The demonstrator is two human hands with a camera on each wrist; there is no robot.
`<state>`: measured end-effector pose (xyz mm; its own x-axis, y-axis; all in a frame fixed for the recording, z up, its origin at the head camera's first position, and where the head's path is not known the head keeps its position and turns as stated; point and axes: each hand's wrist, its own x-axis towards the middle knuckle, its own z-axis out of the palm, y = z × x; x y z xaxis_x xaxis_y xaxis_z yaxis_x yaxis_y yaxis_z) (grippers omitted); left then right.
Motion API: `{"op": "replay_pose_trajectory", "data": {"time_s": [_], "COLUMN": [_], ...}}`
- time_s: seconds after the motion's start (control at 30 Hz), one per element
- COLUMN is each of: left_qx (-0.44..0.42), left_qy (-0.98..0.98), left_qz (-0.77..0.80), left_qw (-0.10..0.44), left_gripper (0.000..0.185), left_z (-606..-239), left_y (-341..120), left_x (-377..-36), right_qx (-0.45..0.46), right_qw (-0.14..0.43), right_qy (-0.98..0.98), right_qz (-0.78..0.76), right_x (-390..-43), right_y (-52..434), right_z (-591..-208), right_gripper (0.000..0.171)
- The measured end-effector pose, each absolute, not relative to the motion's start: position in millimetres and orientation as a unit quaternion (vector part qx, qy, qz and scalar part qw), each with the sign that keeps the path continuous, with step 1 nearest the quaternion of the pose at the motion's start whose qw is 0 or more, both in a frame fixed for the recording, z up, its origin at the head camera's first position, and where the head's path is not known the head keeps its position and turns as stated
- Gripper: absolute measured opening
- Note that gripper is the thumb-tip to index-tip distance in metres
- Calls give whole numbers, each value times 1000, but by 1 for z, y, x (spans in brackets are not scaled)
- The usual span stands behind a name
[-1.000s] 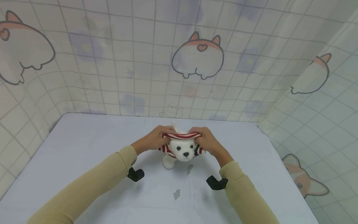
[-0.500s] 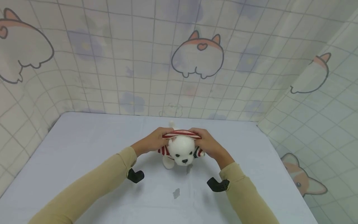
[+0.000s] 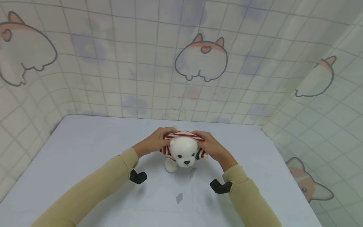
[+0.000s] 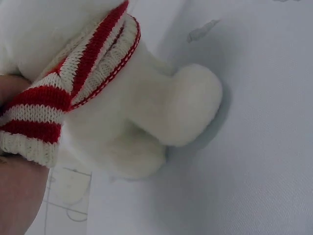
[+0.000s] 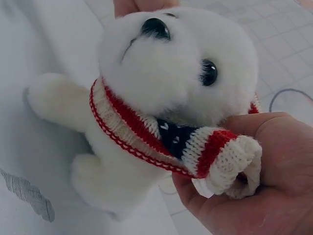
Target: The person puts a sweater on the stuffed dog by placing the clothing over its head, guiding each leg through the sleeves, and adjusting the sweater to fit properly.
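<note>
i see left hand (image 3: 154,141) and right hand (image 3: 209,145) each with a grip pinching the red-striped sweater (image 3: 182,135), bunched at the neck of the plush dog (image 3: 184,152). dog sits between both grips on the bench (image 3: 85,151), head toward me, front paw (image 4: 190,105) touching the surface.

white plush dog (image 3: 183,152), red-white striped sweater (image 5: 205,147)

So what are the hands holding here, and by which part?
Both the left hand and the right hand pinch the plush dog's striped knitted sweater by its bunched hem, one on each side.
</note>
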<state>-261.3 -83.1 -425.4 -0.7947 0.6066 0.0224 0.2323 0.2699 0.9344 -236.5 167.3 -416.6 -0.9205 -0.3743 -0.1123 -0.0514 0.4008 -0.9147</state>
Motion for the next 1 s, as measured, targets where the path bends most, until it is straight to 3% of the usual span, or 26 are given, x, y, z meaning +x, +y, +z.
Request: {"op": "replay_pose_trajectory", "data": {"time_s": [0.27,0.47,0.7,1.0], "left_qx": [254,209,178,100], "left_qy": [762,800,805,776], "left_qz": [560,544,554,587], "left_qw": [203,144,117,209], "left_gripper": [34,42,40,59], "left_z": [-440,-448,-458,-476], "left_y": [-86,-93,-103,-107], "left_x": [-269,-274,-267,-256], "right_qx": [-134,-112,-77,-76], "right_qw": [162,135,115,124], "right_qy": [793,800,829,831], "right_qz": [-572,-574,-542,-536], "right_x": [-242,-246,-252,-250], "right_y": [167,166,169,171], "right_z": [-433,-439,-459,-461], "right_gripper": [41,43,27,21]}}
